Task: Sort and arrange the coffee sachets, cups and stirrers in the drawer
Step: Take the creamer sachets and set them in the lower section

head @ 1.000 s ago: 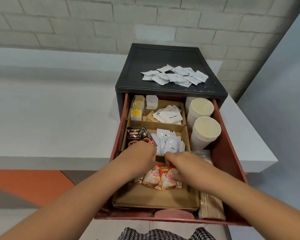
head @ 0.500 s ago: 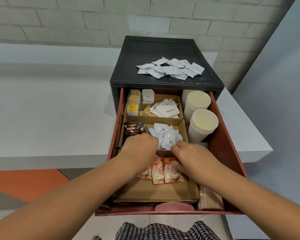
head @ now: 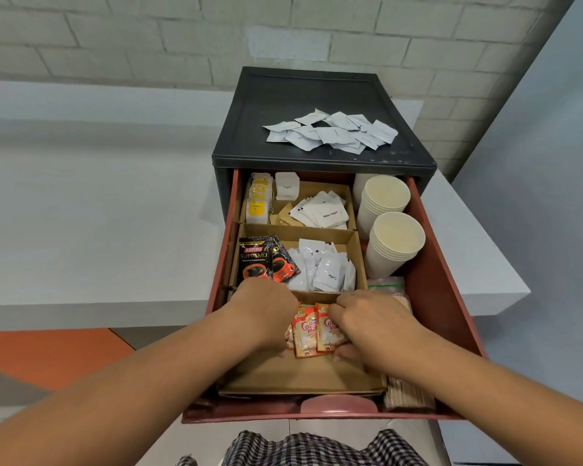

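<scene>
The cabinet (head: 283,105) stands at the right end of the desk (head: 115,230); its drawer (head: 445,297) is pulled out past the desk's front edge, toward the person. Cardboard trays (head: 300,375) fill the drawer's left and middle; two stacks of cups (head: 396,237) stand by its right wall at the back; the stirrers (head: 408,391) lie along the same wall at the front.

Both hands are in the front tray, just behind its divider; the left hand (head: 266,311) and the right hand (head: 367,317) curl round a small bundle of creamers (head: 313,331) from its two sides, thumbs under the near edge.

I judge the task well advanced; the back and middle trays already hold tea, sugar and coffee in groups, and cups and stirrers have their places. What remains, it seems, is to settle the creamers and to bring in the loose sachets (head: 330,132) from the cabinet's top.

The front tray has bare floor near the drawer's front edge; the middle tray looks full; the cups stand close beside it.
</scene>
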`<state>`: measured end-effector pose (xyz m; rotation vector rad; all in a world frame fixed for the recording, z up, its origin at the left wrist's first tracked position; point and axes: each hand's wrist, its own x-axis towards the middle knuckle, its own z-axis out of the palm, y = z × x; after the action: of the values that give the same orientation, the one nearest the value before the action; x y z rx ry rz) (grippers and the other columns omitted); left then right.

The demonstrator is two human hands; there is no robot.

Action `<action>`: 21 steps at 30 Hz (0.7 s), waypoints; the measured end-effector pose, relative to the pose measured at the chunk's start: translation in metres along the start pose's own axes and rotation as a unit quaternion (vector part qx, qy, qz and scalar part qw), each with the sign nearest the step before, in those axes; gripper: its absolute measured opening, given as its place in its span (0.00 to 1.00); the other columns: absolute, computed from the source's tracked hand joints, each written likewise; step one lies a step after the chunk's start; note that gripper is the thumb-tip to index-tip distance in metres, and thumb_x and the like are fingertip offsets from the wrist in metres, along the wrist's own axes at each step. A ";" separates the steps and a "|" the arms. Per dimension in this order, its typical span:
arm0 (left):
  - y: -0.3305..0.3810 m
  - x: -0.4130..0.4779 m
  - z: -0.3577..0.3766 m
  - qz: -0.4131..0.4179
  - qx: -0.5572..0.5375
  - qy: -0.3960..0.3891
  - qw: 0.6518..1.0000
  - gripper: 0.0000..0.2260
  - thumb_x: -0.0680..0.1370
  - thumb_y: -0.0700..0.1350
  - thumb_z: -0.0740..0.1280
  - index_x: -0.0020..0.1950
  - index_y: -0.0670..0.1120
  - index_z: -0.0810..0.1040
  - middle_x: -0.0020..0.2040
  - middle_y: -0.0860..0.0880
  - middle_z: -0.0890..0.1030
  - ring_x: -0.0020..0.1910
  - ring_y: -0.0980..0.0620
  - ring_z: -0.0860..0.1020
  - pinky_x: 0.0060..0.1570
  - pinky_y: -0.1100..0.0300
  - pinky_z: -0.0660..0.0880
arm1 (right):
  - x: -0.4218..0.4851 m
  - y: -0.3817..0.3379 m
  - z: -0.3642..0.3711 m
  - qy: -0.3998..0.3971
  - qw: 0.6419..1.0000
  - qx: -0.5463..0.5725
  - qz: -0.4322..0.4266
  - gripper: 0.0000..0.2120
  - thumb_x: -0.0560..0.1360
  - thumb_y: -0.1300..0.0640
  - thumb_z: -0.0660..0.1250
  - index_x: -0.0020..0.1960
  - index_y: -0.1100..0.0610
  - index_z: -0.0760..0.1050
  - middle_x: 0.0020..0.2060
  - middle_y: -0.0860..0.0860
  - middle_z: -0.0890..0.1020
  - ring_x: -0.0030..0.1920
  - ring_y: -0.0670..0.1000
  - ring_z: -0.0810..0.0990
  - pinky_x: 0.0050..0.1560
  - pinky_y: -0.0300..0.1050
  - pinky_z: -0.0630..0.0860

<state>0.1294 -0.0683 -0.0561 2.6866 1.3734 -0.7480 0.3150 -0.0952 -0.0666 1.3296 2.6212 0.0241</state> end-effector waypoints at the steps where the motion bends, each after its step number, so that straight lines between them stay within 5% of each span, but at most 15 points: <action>1: 0.000 0.001 0.001 0.004 -0.008 0.000 1.000 0.20 0.73 0.63 0.71 0.44 0.47 0.75 0.52 0.47 0.80 0.51 0.46 0.80 0.40 0.55 0.71 | 0.000 -0.001 0.001 0.005 1.000 0.009 -0.006 0.24 0.69 0.40 0.70 0.58 0.53 0.72 0.51 0.51 0.77 0.52 0.55 0.77 0.44 0.48 0.71; 10: -0.001 0.002 -0.003 0.026 -0.091 -0.035 0.995 0.19 0.72 0.53 0.76 0.55 0.45 0.76 0.56 0.46 0.79 0.54 0.48 0.77 0.42 0.58 0.68 | 0.003 -0.006 0.005 0.015 0.999 0.022 -0.039 0.27 0.71 0.38 0.67 0.63 0.52 0.66 0.52 0.51 0.77 0.49 0.56 0.78 0.42 0.49 0.72; 21: -0.006 -0.004 0.004 -0.033 -0.047 -0.033 0.998 0.22 0.72 0.55 0.75 0.60 0.45 0.78 0.58 0.47 0.79 0.56 0.47 0.79 0.53 0.53 0.78 | 0.005 -0.008 0.009 0.010 0.998 0.011 -0.057 0.27 0.75 0.39 0.63 0.69 0.49 0.64 0.55 0.52 0.77 0.52 0.57 0.79 0.42 0.51 0.74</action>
<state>0.1207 -0.0689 -0.0571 2.5341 1.4490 -0.7495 0.3076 -0.0962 -0.0774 1.1899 2.7175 -0.0097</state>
